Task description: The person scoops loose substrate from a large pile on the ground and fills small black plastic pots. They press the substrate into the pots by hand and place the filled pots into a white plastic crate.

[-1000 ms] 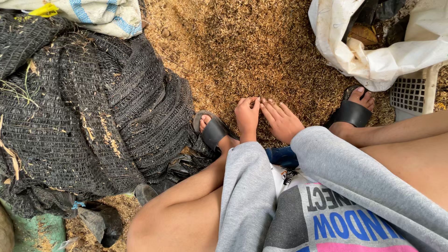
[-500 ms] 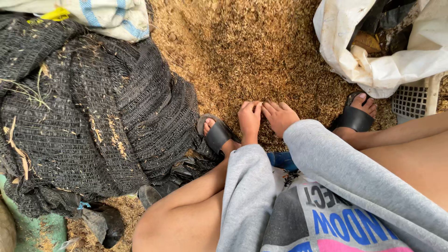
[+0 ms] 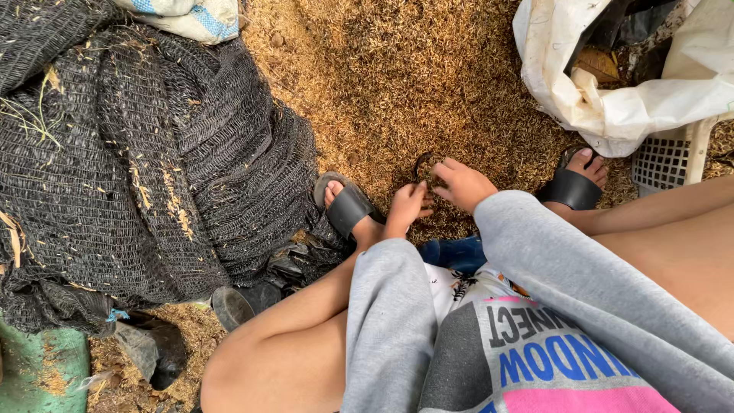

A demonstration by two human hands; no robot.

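Husk-brown chaff (image 3: 397, 76) carpets the ground where the person squats, and both hands are down in it, between the feet. Pinched between the right hand (image 3: 463, 183) and the left hand (image 3: 406, 205) is a thin dark curved strip (image 3: 422, 162), looped like a small band or twist of stem; its exact kind cannot be told at this size. It rises just above the fingertips, its lower ends hidden among them and the husks. The fingers of both hands are drawn together on it, not spread.

Just left of the grip sits the left foot in a black slide sandal (image 3: 348, 206); to the right, well apart, is the other sandal (image 3: 572, 186). Farther left of the hands lies a heap of black shade netting (image 3: 138, 168), and up and to the right a white sack (image 3: 612, 99) rests beside a pale plastic basket (image 3: 665, 162).

The step in hand looks like picking this piece out of the litter. Freeing it would call for a steady pinch and a lift straight up.
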